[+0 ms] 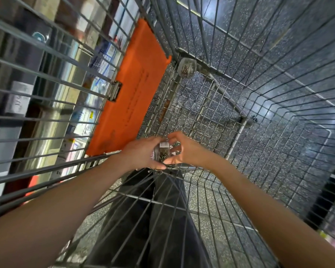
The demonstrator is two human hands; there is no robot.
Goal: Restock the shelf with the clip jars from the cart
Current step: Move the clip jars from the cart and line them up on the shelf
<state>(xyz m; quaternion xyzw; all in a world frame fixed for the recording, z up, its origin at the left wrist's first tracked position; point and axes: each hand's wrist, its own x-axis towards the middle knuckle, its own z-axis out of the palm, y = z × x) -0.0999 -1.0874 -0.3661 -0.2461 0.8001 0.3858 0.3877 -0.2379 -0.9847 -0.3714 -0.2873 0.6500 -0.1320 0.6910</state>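
I look down into a wire cart (216,105). My left hand (141,154) and my right hand (187,151) meet low in the cart, near its front wall. Between them is a small clear clip jar (161,154) with dark clips inside and a white label on top. The left fingers wrap it from the left and the right fingers touch it from the right. A clear shape by my right fingertips is too blurred to name. A second clip jar (187,67) lies on its side in the cart's far corner.
An orange plastic flap (131,89) leans on the cart's left wall. Blurred shelves with goods (46,78) run past the bars on the left. Speckled grey floor (278,55) shows through the mesh. My dark trousers (153,219) are below the cart's near wall.
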